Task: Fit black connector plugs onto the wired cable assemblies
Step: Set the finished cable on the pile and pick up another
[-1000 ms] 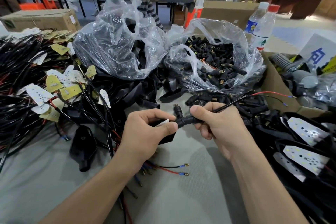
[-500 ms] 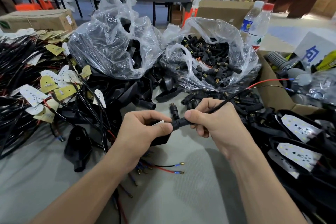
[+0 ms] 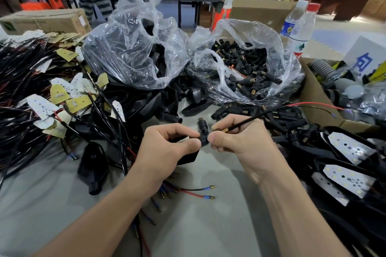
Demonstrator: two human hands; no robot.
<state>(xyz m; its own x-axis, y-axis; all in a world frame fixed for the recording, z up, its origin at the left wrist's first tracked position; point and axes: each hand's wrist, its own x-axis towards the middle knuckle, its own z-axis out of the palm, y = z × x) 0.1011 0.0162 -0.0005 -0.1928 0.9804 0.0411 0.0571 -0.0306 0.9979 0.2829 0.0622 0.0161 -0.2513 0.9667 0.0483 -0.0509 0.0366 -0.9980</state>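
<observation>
Near the table's middle: a matte black T-shaped plug [image 3: 203, 135], one stub pointing up, pinched in the grip of the left hand [image 3: 167, 150] between thumb and forefinger. Under the same curled fingers, a glossy black shell [image 3: 188, 157].

Just right, thumb tip touching the plug: the right hand [image 3: 240, 142], grip pinching a thin black cable [image 3: 250, 120] beside its ribbed brass collar. Cable end hidden behind the fingertips. Far end split into red and black wires [image 3: 309, 104] over the edge of a cardboard box [image 3: 313, 94].

Far: two crinkled clear bags, the right bag [image 3: 269, 52] full of stubby plugs, the left bag [image 3: 133, 48] holding dark shells. Left: a tangle [image 3: 31, 81] of black leads with white and yellow boards.

Near: ribbed grey cloth on the table [image 3: 219, 231], bare between the forearms, with blue-sleeved wire ends [image 3: 205, 193] beside the left wrist.
</observation>
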